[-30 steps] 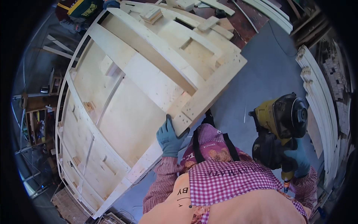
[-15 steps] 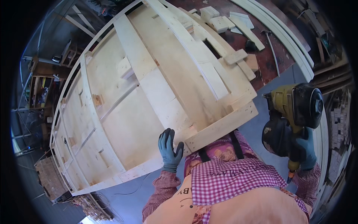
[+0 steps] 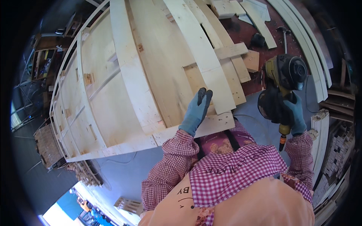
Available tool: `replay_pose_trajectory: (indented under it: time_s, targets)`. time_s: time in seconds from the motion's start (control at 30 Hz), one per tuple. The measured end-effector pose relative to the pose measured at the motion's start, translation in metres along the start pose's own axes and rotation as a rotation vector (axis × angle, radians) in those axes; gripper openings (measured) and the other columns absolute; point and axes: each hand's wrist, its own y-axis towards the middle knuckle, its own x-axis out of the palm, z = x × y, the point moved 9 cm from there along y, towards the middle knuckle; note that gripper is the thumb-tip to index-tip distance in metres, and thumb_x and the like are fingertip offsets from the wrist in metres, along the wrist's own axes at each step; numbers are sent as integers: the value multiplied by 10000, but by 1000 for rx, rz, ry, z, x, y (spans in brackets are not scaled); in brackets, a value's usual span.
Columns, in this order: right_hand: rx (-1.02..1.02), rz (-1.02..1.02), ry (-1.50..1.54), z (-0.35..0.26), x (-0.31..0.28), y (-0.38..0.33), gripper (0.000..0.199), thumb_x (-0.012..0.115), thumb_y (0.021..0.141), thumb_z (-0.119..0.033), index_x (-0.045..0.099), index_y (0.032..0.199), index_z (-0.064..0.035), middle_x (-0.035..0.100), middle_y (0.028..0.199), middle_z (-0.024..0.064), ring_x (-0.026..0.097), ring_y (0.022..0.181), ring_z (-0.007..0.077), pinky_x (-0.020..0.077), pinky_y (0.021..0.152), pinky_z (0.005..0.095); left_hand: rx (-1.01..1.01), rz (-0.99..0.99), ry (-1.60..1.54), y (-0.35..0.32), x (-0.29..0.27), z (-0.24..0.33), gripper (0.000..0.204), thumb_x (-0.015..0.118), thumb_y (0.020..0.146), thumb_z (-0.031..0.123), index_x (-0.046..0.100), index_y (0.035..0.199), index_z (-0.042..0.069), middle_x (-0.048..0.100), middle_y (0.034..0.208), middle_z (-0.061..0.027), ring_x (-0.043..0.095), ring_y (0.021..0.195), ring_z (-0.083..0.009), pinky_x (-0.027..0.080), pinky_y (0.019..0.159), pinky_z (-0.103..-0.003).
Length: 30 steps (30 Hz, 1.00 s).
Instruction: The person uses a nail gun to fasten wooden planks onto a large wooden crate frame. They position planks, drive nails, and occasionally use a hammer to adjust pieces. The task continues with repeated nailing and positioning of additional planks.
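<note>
My left hand (image 3: 197, 111), in a blue glove with dark fingertips, is stretched out over the near end of a large pale wooden frame (image 3: 154, 141). Its fingertips are beside the near end of a long plank (image 3: 211, 77); whether they touch it I cannot tell. Off the frame's right end, my right hand (image 3: 298, 115), gloved likewise, is wrapped round the handle of a yellow and black nail gun (image 3: 283, 79). The tool is held upright, its round black cap at the top and an orange-tipped hose fitting below. Part of the grip is hidden behind its body.
Past the frame is a dark red tabletop (image 3: 277, 51) bearing a hammer (image 3: 285, 39), a black object (image 3: 258, 40) and loose wood blocks (image 3: 222, 8). Long pale boards (image 3: 305, 41) run along its right side. Wood scraps (image 3: 335, 141) are stacked at far right.
My left hand has moved right and forward, over the frame's near end. My right hand still holds the nail gun, which appears a little higher and further left. The whole view has shifted.
</note>
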Motion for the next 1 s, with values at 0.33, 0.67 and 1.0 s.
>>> replay_pose_trajectory:
  time_s: [0.33,0.67,1.0]
  targets:
    - [137,-130,59,82,-37,57,335,623,779,-103,569,1083,27,622,913,73,616,767,159,509,719,295,-209,147,-108,-2,12,-35,388,619,892,340,569,1035,-18,638,902,-48,558,781,-124,449,643,-282]
    - [139,-130,-85,94,-37,53,438,678,764,-128,502,1134,28,609,969,111,604,851,196,513,725,314,-213,-16,-118,-4,22,-13,395,583,929,278,550,1186,-21,637,1040,-81,574,897,-137,469,800,-266]
    - [25,-122,-261,59,-28,49,271,656,788,-135,587,989,34,530,1075,126,584,924,241,494,757,334,-208,-159,19,7,17,-26,428,584,925,296,556,1176,-50,625,1101,-90,560,997,-168,429,902,-293]
